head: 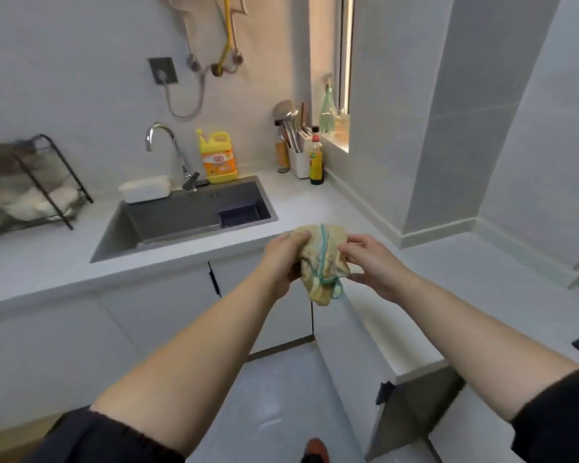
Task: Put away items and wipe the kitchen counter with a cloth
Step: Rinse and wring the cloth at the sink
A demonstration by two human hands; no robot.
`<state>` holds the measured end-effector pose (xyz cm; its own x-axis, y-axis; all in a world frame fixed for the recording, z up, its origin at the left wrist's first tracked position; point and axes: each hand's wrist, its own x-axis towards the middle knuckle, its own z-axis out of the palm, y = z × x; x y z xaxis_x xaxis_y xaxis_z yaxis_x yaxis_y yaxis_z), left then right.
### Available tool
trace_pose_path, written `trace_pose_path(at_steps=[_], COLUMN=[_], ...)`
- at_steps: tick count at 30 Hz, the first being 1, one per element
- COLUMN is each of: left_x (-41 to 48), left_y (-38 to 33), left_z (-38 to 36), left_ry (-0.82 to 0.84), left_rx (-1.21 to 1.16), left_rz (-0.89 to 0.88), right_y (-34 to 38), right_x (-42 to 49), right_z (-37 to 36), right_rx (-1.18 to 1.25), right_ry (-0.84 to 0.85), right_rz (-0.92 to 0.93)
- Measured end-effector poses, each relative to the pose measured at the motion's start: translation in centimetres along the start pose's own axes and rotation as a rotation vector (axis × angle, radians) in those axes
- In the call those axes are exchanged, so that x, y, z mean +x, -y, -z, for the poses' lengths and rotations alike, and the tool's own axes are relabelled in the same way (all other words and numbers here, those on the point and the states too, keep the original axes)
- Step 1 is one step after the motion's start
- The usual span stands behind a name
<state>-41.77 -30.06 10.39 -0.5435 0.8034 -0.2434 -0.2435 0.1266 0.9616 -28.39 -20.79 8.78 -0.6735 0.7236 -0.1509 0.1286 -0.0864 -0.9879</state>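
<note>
Both hands hold bunched cloth, long axis vertical.

Black sleeves end near the elbows, above a reddish-brown shoe.

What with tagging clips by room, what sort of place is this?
Likely a home kitchen: a sink and faucet set in the counter, a yellow dish soap bottle behind, and a utensil holder.

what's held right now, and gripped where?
A bunched yellowish cloth: left hand grips its left side, right hand holds its right side.
</note>
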Motion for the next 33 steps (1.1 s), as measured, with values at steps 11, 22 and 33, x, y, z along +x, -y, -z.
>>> trace_pose_path(at_steps=[11,22,33], left_x=[20.9,38.8,50.7], left_y=[-10.2,-9.4,-11.2], left_z=[23.2,49.9,59.8], left_ry=[-0.349,-0.359,0.138], left_rx=[-0.067,0.732,0.660], left_rz=[-0.043,-0.069,-0.035], right_y=[6.8,11.9,14.2], right_x=[29.4,52.6,62.6], right_z=[-22.2,-36.9,-49.0], right_rx=[-0.455,-0.451,-0.461], right_ry=[0.306,0.017,0.108], right_rz=[0.067,0.143,-0.001])
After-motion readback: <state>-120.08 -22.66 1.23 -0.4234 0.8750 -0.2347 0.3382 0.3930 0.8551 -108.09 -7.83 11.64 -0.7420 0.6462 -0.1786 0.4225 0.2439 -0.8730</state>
